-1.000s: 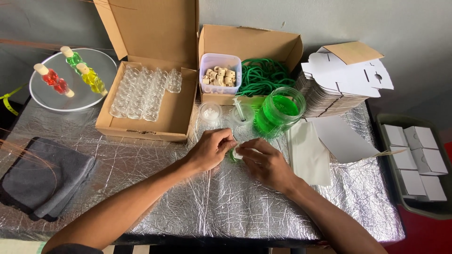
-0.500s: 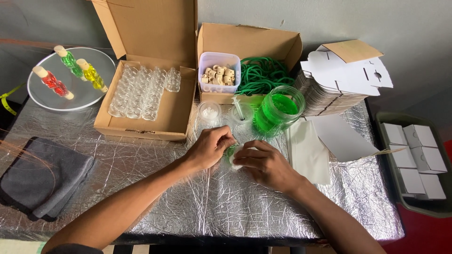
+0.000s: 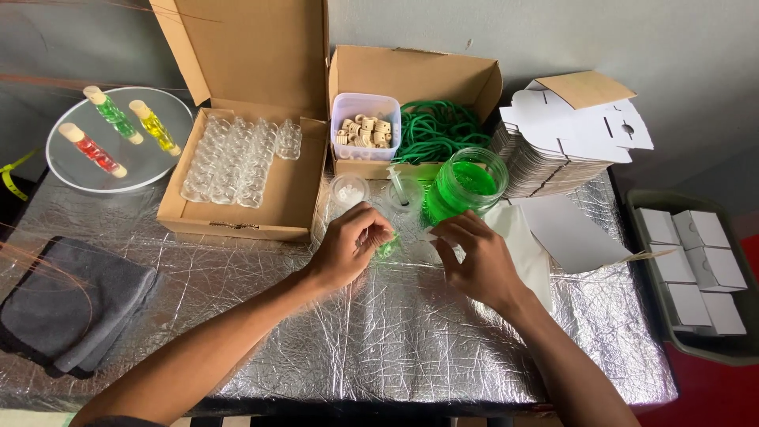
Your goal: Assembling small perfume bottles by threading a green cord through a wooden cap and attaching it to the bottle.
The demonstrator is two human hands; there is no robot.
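Note:
My left hand (image 3: 352, 243) is curled around a small clear vial holding green liquid (image 3: 387, 249), low over the foil-covered table (image 3: 371, 332). My right hand (image 3: 474, 257) sits just right of it, fingertips bent toward the vial's end; what they pinch is hidden. Directly behind the hands stand a glass jar of green liquid (image 3: 465, 183), a small clear cup (image 3: 348, 190) and a clear cup with a syringe in it (image 3: 403, 191).
An open cardboard box of empty clear vials (image 3: 237, 162) is at back left. A box with a tub of cork stoppers (image 3: 364, 130) and green cord (image 3: 439, 130) is behind. A plate with three filled vials (image 3: 118, 134), a grey cloth (image 3: 71, 304), flat white cartons (image 3: 577, 134) and a tray of folded boxes (image 3: 696, 261) surround.
Both hands have stayed over the same spot; the right hand's fingers have shifted slightly at the vial's end. Nothing else has moved.

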